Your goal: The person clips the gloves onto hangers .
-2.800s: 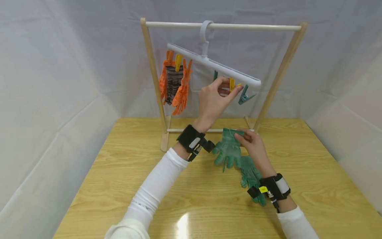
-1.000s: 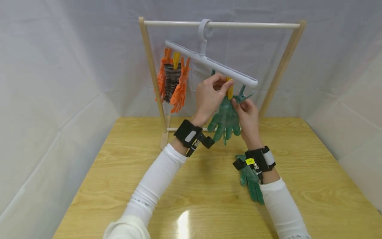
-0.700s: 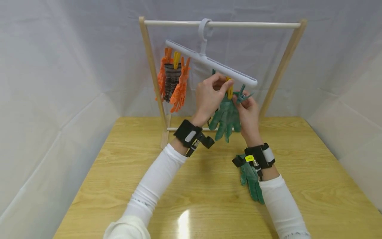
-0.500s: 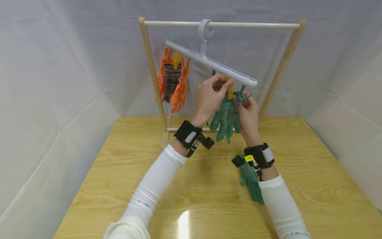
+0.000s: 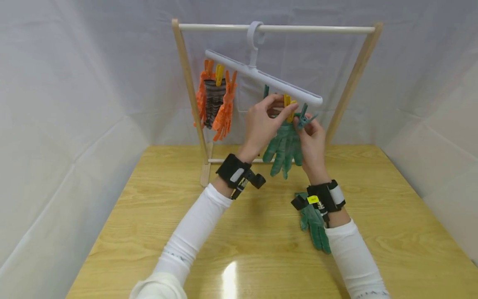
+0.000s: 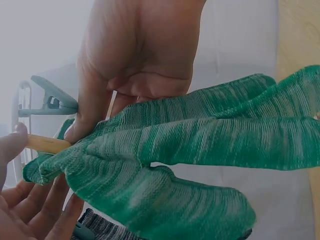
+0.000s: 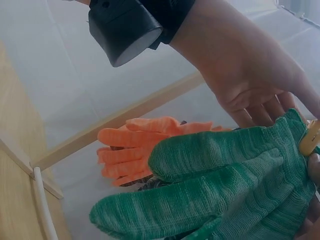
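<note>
1. Up at the hanger [image 5: 261, 77]: left hand [image 5: 263, 126] pinching yellow clip [image 5: 287, 109], right hand [image 5: 311, 137] pinching green glove [image 5: 284, 143] cuff at that clip.
2. Hanging down between both hands, glove fingers toward 6 o'clock.
3. Second green glove [image 5: 315, 226] flat on table [image 5: 149, 216], 5 o'clock of right wrist.
4. Orange gloves [image 5: 224, 114] clipped at 9 o'clock.

The right hand [image 5: 311, 137] hides the green glove's [image 5: 284, 145] cuff edge at the yellow peg [image 5: 288, 109].
</note>
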